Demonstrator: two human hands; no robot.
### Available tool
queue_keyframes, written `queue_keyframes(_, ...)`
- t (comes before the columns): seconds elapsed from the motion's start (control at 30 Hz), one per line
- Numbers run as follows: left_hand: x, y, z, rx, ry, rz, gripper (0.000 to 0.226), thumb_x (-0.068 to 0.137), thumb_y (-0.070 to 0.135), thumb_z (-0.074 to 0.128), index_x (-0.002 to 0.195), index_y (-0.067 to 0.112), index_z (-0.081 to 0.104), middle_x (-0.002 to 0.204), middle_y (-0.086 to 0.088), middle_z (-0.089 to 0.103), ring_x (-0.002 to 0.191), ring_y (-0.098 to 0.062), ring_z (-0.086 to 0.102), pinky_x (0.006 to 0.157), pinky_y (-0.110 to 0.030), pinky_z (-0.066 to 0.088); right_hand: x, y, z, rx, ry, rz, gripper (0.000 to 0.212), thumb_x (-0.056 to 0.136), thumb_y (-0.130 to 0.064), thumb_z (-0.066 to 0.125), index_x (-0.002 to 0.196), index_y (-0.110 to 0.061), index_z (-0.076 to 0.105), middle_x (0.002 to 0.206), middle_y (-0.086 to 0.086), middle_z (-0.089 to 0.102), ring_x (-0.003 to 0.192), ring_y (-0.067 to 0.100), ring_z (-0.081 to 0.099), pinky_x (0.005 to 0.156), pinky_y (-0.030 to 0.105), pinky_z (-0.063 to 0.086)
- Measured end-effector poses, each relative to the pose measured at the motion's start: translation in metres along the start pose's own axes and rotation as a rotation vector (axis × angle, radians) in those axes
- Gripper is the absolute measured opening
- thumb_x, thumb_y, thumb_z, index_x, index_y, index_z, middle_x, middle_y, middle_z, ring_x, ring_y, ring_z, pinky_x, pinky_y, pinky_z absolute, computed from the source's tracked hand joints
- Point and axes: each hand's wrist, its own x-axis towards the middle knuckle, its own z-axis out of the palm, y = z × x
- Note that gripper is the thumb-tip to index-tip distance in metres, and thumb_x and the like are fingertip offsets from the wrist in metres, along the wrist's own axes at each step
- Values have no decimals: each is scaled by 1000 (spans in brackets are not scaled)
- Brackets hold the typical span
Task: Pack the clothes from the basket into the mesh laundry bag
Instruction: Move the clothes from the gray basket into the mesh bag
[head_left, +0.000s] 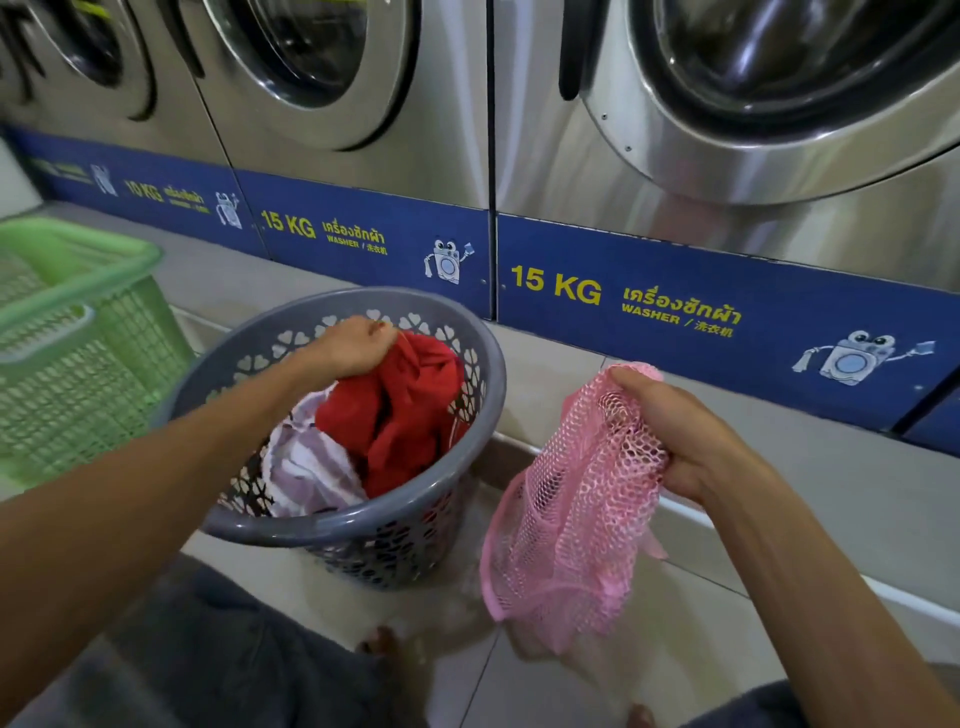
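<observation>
- Head view: was at the very start of the job, by the look of it.
- Saw the left hand (353, 345) down in the grey basket (488, 384), fingers (382, 332) clenched on the red cloth (400, 410).
- Lifted only a little; still sat mostly inside the basket, on top of a pale striped cloth (306, 462).
- Saw the right hand (675, 431) off to the side, fingers (631, 376) pinched tight on the top of the pink mesh bag (566, 519).
- Hung limp and flat above the floor (545, 691), just beside the basket.
- Looked empty; nothing packed yet.
- Left to do: open the bag, put in the red cloth, then the pale one.
- Also there: a green basket (78, 332) far left, washers (727, 156) behind.
</observation>
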Motion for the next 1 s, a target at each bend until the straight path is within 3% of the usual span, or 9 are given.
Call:
queue_keyframes(0.17,-51,57,-84,-858,27,-52,13,67,31,52,65,21,59,67,-4,61,63,-23,56,68,-32,44,-6,-2,3,24,7,-16,31,102,-36,57,106,-7,67,70,7,77,54,20,73,64,33,54)
queue_keyframes(0.27,-83,82,-105,-1146,-113,68,13,73,24,48,65,21,58,61,0,55,50,-18,51,57,-23,46,-10,-5,7,55,11,-17,28,102,-35,56,100,-9,67,68,7,75,54,19,70,61,31,54)
queue_keyframes(0.43,-112,80,-36,-882,-317,29,14,86,21,64,75,15,70,64,-1,71,54,-16,62,50,-20,52,-17,-8,10,86,41,-15,33,102,-34,57,112,-5,67,78,12,79,63,24,75,67,34,57)
queue_keyframes(0.5,-116,66,8,-603,-245,71,11,74,26,76,79,17,72,72,4,75,67,-15,67,62,-25,58,-19,-8,7,84,64,-15,35,100,-35,60,118,-6,67,77,11,79,62,23,76,65,34,57)
queue_keyframes(0.6,-115,57,41,-365,-50,156,48,53,46,74,97,26,67,99,4,70,92,-17,66,88,-35,55,-21,-8,-2,75,83,-10,39,97,-37,64,119,-5,67,86,13,81,68,26,77,62,32,58)
queue_keyframes(0.7,-113,60,40,-345,-143,134,73,59,43,78,126,46,49,119,6,61,109,-14,60,100,-32,49,-24,-9,-6,80,88,-2,37,97,-37,65,117,-6,67,84,13,81,65,25,78,60,33,59)
queue_keyframes(0.77,-113,62,41,-396,-230,139,53,67,32,78,114,46,57,98,17,71,99,-13,67,88,-26,52,-26,-9,-6,23,87,-10,39,97,-37,64,119,-6,66,86,14,81,67,26,78,63,35,60)
queue_keyframes(0.9,-114,69,31,-238,23,165,41,65,32,80,101,33,60,79,16,67,83,-15,64,75,-26,43,-26,-9,-7,-315,138,-85,42,97,-39,61,123,-8,64,101,13,78,88,30,76,86,43,61)
queue_keyframes(1.0,-117,76,11,-543,156,151,36,60,27,76,92,30,61,77,12,66,74,-11,60,73,-27,46,-28,-9,-7,-481,126,-150,38,97,-41,57,117,-11,69,100,9,78,88,27,76,89,43,61)
